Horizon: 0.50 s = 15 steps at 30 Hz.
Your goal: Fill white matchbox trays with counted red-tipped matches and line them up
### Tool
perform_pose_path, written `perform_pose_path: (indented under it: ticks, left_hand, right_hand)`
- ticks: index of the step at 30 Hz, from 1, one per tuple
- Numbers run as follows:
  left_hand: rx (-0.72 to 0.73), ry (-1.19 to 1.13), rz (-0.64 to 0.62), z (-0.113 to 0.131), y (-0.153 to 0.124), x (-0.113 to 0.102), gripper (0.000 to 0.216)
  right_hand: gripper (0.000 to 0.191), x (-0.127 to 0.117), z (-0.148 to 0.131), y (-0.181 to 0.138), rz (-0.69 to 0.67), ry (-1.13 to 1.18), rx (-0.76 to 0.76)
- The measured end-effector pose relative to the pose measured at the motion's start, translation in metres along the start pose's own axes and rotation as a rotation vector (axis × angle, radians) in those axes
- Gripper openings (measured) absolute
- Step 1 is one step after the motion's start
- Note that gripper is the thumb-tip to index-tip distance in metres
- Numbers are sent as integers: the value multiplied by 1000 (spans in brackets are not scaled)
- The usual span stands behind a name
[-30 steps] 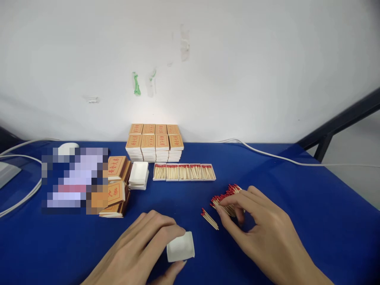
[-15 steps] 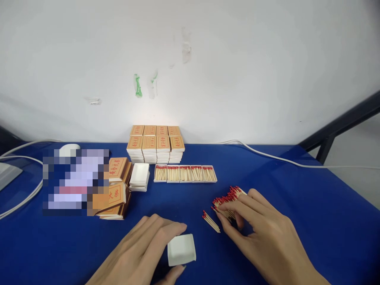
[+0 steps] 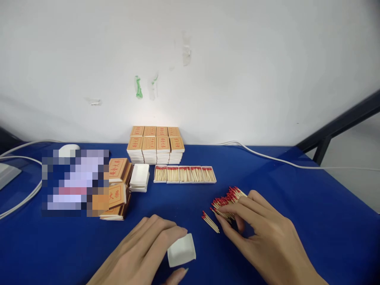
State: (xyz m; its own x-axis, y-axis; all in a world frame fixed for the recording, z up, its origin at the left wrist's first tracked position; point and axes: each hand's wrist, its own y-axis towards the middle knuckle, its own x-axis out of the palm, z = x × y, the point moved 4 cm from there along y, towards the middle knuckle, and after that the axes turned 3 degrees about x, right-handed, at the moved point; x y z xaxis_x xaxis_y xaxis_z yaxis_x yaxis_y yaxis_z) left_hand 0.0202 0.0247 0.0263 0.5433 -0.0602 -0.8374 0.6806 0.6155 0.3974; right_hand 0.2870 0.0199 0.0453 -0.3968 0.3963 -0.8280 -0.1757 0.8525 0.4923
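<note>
A small white matchbox tray (image 3: 182, 251) sits low in the middle, with no matches showing inside. My left hand (image 3: 142, 251) curls around its left side, index fingertip at the far edge and thumb by the near edge. To the right, my right hand (image 3: 261, 233) reaches over a heap of red-tipped matches (image 3: 234, 194). Its thumb and index finger pinch at the heap's left edge; exactly how many matches are between them is hidden. A few loose matches (image 3: 210, 221) lie together just left of those fingertips.
Several match-filled trays (image 3: 185, 174) form a row behind. White trays (image 3: 140, 174) are stacked left of it, beside orange matchbox sleeves (image 3: 118, 170). Orange-topped matchboxes (image 3: 156, 144) stand piled by the wall. A blurred-out phone-like object (image 3: 77, 182), a white mouse (image 3: 69, 150) and cables lie left.
Almost nothing differs. My left thumb has shifted slightly away from the tray's near edge, and the tray is tilted a little differently. My right hand keeps its place at the heap.
</note>
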Motion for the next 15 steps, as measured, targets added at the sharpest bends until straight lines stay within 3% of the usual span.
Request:
perform_pose_path:
  ticks: [15]
  left_hand:
    - [-12, -40, -21, -1, 0, -1, 45]
  right_hand:
    - [18, 2, 3, -3, -80, 55, 78]
